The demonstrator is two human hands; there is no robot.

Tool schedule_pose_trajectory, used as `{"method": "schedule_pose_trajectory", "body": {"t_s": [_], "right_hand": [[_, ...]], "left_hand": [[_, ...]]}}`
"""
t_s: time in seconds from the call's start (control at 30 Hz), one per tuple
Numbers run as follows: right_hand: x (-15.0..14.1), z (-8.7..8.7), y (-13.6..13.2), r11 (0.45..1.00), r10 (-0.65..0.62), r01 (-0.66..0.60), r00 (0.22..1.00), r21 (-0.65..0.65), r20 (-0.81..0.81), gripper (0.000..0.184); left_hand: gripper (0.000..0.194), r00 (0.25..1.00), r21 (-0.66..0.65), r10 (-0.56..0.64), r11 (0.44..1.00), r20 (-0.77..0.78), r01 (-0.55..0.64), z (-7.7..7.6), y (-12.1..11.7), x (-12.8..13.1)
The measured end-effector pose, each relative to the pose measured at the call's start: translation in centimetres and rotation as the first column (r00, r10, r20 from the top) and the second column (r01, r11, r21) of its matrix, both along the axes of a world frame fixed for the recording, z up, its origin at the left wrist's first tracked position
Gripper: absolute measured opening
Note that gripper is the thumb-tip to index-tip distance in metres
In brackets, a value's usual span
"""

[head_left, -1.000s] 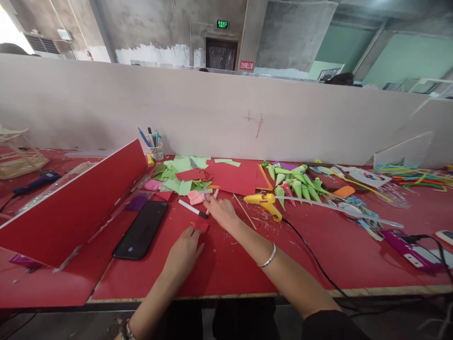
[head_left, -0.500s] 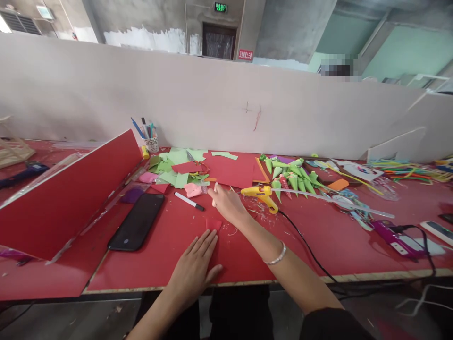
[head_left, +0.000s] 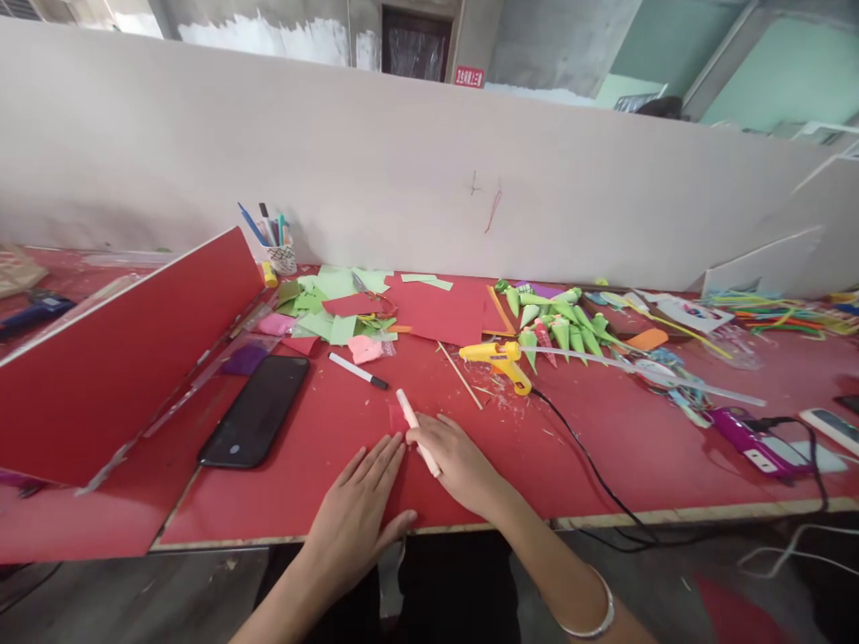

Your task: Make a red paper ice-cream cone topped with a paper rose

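Observation:
My left hand point(head_left: 362, 496) lies flat on the red table, fingers stretched out and together. Its fingertips rest at a small piece of red paper point(head_left: 395, 417), partly covered and hard to tell from the tabletop. In my right hand point(head_left: 460, 461) is a pale pink, pen-shaped stick point(head_left: 406, 409), tilted across the paper; I cannot make out its exact kind. Thumb and fingers close around the stick, right beside my left fingertips. Just beyond lies a white marker point(head_left: 355, 369) with a black cap.
A black phone point(head_left: 255, 411) lies at left beside an upright red board point(head_left: 134, 349). Green paper pieces point(head_left: 342, 329) and red sheets point(head_left: 436, 313) cover the back. A yellow glue gun point(head_left: 500, 358), its black cord trailing right, lies near several green paper cones point(head_left: 564, 331).
My right hand has come back toward me from beside the pink clump and now holds the pale pink stick next to my left hand. My left hand stays flat; the view has tilted down slightly.

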State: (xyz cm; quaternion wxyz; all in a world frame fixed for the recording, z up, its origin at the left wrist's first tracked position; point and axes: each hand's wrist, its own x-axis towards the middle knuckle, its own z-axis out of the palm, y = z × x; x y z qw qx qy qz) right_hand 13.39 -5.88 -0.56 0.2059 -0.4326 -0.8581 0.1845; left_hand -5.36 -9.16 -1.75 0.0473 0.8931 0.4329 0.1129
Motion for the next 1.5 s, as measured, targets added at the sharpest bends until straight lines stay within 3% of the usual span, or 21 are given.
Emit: {"method": "schedule_pose_trajectory", "body": {"t_s": [0.27, 0.37, 0.5, 0.6, 0.7, 0.77, 0.83, 0.9, 1.0, 1.23, 1.5], "right_hand": [[-0.1, -0.4, 0.1, 1.0, -0.003, 0.003, 1.0, -0.008, -0.007, 0.034], [0.1, -0.2, 0.1, 1.0, -0.014, 0.014, 0.999, 0.002, -0.035, 0.025], [1.8, -0.1, -0.8, 0.978, -0.196, 0.207, 0.95, 0.021, -0.242, 0.019], [4.0, -0.4, -1.9, 0.877, -0.409, 0.479, 0.787, 0.04, -0.462, 0.018], [6.5, -0.6, -2.1, 0.671, -0.566, 0.74, 0.555, 0.049, -0.61, 0.009], [8.2, -0.6, -1.4, 0.585, -0.604, 0.805, 0.515, 0.101, -0.608, 0.015], [9.7, -0.5, 0.0, 0.606, -0.64, 0.785, 0.577, 0.129, -0.507, 0.019], [10.8, -0.5, 1.6, 0.695, -0.618, 0.706, 0.685, 0.14, -0.385, 0.021], [11.5, -0.6, 3.8, 0.744, -0.612, 0.66, 0.734, 0.099, -0.294, 0.023], [11.2, -0.8, 6.0, 0.765, -0.59, 0.628, 0.772, 0.142, -0.236, 0.015], [12.1, -0.3, 4.7, 0.748, -0.622, 0.65, 0.757, 0.132, -0.199, 0.012]], "left_hand": [[0.058, 0.997, -0.118, -0.073, 0.991, -0.024, 0.07, 2.0, 0.2, -1.3], [0.054, 0.996, -0.158, -0.087, 0.984, -0.031, 0.081, 2.6, 0.6, -1.4], [0.052, 0.994, -0.15, -0.102, 0.984, -0.03, 0.096, 2.6, 0.8, -1.5], [0.053, 0.994, -0.12, -0.106, 0.987, -0.022, 0.103, 2.2, 0.7, -1.8], [0.054, 0.994, -0.103, -0.105, 0.989, -0.012, 0.103, 1.6, 0.6, -2.2], [0.054, 0.995, -0.097, -0.099, 0.991, -0.015, 0.097, 1.1, 0.5, -2.4], [0.054, 0.996, -0.089, -0.086, 0.993, -0.033, 0.083, 0.7, 0.4, -2.4], [0.055, 0.996, -0.071, -0.072, 0.995, -0.055, 0.068, 0.3, 0.1, -2.3], [0.056, 0.996, -0.023, -0.043, 0.999, -0.079, 0.041, 0.1, -0.3, -2.1], [0.057, 0.994, 0.056, -0.041, 0.997, -0.101, 0.047, 0.3, -0.5, -2.0], [0.059, 0.992, 0.081, -0.048, 0.995, -0.113, 0.058, 0.1, -0.5, -2.0]]}}
